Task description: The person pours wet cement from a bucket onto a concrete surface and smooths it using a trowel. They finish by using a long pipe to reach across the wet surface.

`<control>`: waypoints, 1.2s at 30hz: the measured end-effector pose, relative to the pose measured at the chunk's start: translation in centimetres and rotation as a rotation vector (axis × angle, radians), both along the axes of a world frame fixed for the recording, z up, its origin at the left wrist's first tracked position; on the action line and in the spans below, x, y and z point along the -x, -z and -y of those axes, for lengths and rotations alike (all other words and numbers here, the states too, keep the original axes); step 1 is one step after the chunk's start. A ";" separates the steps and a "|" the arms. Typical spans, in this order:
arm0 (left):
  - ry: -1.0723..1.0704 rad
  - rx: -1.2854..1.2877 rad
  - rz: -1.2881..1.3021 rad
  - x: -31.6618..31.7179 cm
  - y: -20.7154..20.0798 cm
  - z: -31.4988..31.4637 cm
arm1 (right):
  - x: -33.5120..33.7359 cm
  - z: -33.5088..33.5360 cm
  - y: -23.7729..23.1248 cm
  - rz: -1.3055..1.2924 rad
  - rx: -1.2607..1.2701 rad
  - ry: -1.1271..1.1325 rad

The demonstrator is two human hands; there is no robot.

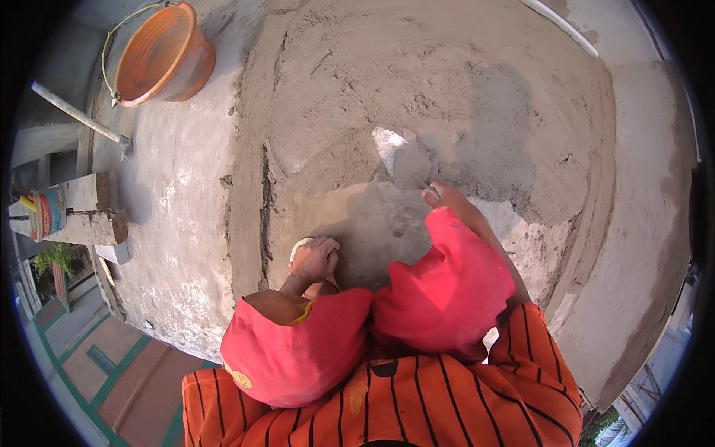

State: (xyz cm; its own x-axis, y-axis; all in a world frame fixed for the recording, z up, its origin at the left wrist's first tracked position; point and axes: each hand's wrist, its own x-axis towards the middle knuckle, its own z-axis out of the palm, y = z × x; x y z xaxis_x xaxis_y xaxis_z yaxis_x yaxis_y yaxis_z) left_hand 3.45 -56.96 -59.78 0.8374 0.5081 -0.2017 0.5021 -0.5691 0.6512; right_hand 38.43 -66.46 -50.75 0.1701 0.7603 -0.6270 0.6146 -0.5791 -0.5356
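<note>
— Grey wet mortar [417,97] covers a wide concrete slab [179,223]; what sits at the far left?

— At the far left a ledge carries a small printed can [48,212] with a yellow stick in it; a pale pole [78,113] lies slanted above it; below the slab edge a tiled floor [97,357] with green lines shows, and a potted plant [56,259].

— And the bucket?

— An orange bucket [160,56] with a wire handle stands at the upper left on the bare slab, well apart from both hands; its inside looks dusty.

— Moving toward the middle?

— A dark crack or seam [266,201] runs down where the rough mortar meets the bare concrete; just right of it the left hand [314,258] is clenched into a fist on a small pale object [300,244] pressed to the surface; what that object is I cannot tell.

— The right side?

— The right hand [447,200] is closed round the handle of a pointed trowel [398,153]; its grip hides the handle almost wholly; the blade lies flat on the mortar, tip pointing up and left, smeared grey; it rests near the middle of the spread, where smoothed mortar meets rougher mortar; both forearms wear red sleeves [447,287] over an orange striped shirt [417,402].

— Farther right?

— A raised smooth curb [655,223] bounds the mortar; a pale strip [558,26] lies at the top right.
</note>
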 end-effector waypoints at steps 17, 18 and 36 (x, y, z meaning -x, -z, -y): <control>0.036 0.056 -0.070 -1.6 0.5 -0.3 | -8.7 20.6 5.5 0.626 0.129 0.744; 0.012 0.076 -0.071 -1.6 0.5 -0.3 | -10.7 23.7 6.0 0.558 0.127 0.813; 0.026 0.006 -0.075 -2.1 1.2 -0.1 | -0.2 8.0 0.2 0.458 -0.476 0.602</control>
